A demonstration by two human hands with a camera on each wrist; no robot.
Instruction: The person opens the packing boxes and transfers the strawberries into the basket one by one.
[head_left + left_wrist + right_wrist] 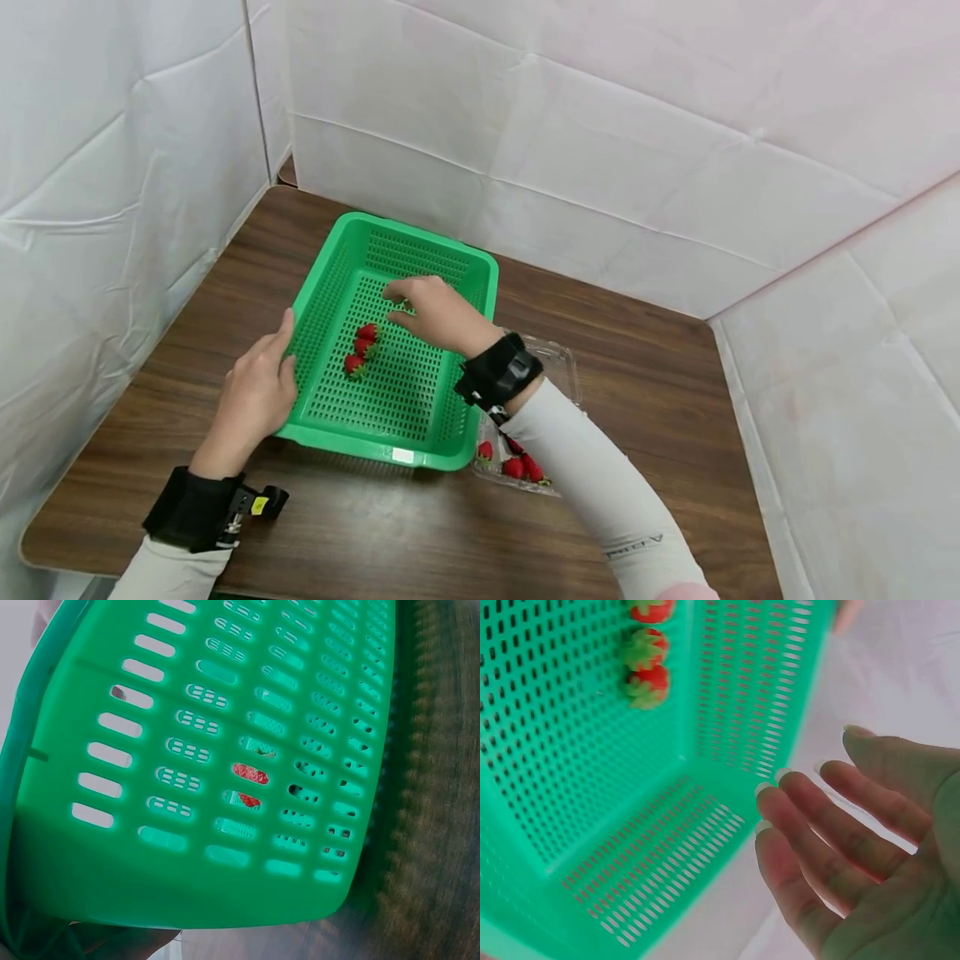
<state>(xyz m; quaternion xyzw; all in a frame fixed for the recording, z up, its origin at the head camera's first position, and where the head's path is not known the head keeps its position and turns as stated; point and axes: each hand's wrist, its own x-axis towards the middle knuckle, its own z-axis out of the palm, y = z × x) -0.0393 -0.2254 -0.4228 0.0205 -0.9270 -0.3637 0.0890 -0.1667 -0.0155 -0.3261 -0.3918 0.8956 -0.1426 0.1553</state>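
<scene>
On the table point(637, 400), from the head view: green basket point(457, 454) with three strawberries point(363, 347) in a row on its floor. Left hand point(255, 396) grips the left rim, thumb inside. Right hand point(435, 312) hovers over the floor, fingers relaxed, holding nothing. Clear tray point(562, 362) with more berries just right of the basket.

Left wrist view: perforated wall, red showing through the slots point(250, 774).

Right wrist view: fingers point(810, 825) spread, empty; berries point(646, 664) far left.

Judged soft, light, easily bruised; best pinched gently at the sides near the green cap.
</scene>
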